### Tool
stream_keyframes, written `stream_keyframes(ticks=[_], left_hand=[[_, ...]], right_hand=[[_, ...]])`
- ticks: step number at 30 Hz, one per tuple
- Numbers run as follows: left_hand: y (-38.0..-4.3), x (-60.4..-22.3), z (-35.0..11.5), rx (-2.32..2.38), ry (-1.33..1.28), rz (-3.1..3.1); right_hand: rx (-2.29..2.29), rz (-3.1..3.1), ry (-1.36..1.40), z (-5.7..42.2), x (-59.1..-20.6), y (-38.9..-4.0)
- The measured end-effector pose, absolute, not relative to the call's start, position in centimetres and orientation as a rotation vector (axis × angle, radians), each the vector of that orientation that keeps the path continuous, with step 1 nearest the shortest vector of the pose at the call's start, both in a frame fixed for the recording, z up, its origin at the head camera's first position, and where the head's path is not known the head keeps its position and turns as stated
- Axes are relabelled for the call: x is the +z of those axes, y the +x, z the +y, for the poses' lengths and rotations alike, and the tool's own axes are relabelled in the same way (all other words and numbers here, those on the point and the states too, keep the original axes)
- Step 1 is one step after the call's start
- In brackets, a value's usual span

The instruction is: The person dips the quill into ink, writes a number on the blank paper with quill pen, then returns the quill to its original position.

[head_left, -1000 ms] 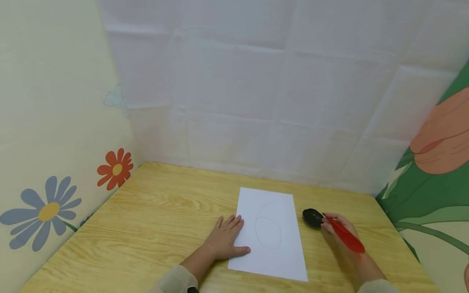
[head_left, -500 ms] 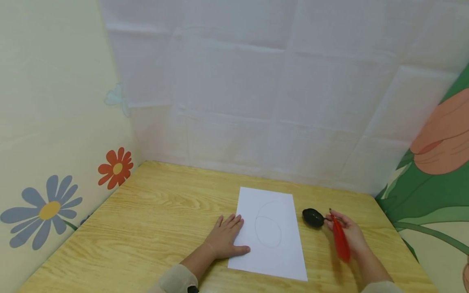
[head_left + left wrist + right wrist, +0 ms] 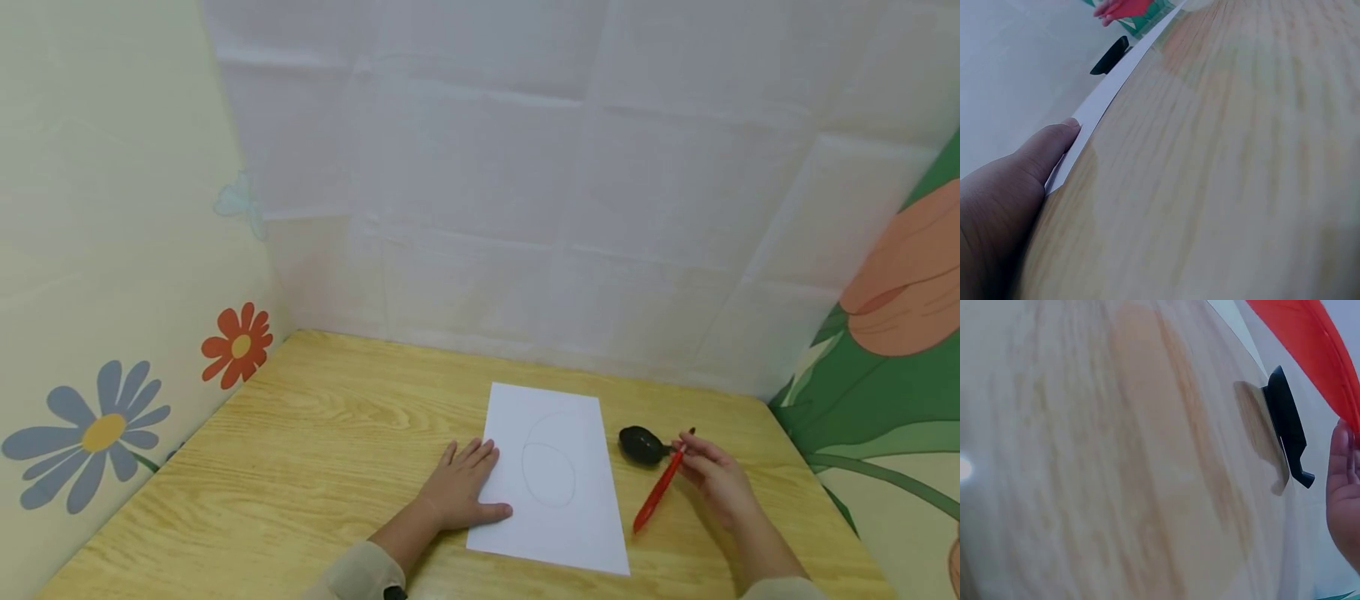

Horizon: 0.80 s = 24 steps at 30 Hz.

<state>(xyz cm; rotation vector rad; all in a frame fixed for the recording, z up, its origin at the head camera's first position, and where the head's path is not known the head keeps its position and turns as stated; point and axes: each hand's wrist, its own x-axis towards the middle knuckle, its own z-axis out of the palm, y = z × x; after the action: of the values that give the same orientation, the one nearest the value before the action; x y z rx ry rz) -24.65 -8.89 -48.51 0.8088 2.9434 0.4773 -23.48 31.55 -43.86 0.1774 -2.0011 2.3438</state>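
My left hand (image 3: 457, 492) lies spread on the left edge of a white sheet of paper (image 3: 592, 525), its thumb (image 3: 1054, 144) on the sheet in the left wrist view. Thin curved lines form a loop like a 6 on the paper. My right hand (image 3: 720, 483) pinches a red feather quill (image 3: 658, 493) near its dark tip, right of the sheet. The tip points up and away, and the red vane slants down to the left. In the right wrist view the vane (image 3: 1310, 350) hangs above the fingers, which are partly cut off.
A small black dish with a short handle (image 3: 641, 446) stands on the wooden table (image 3: 337, 433) between paper and right hand; the right wrist view shows this dish (image 3: 1286, 419) from the side. A white cloth (image 3: 480, 208) hangs behind, with flowered cloths at both sides.
The quill has turned in my right hand: its red vane swung from lower right to lower left. The right hand shifted slightly to the right and down. The left hand and paper stayed put.
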Motion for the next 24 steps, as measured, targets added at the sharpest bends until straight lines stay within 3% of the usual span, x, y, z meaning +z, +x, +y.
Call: stream_keyframes(ticks=[8,24], left_hand=[[-24.67,-48.52,-8.92,0.477,0.811,2.947],[-24.6,-48.48,-8.88,0.484,0.808,2.946]], right_hand=[[2.239,-2.2,-0.133,31.42,-43.26,-23.68],[2.098,-2.322,-0.363,31.76,-43.85,-24.02]])
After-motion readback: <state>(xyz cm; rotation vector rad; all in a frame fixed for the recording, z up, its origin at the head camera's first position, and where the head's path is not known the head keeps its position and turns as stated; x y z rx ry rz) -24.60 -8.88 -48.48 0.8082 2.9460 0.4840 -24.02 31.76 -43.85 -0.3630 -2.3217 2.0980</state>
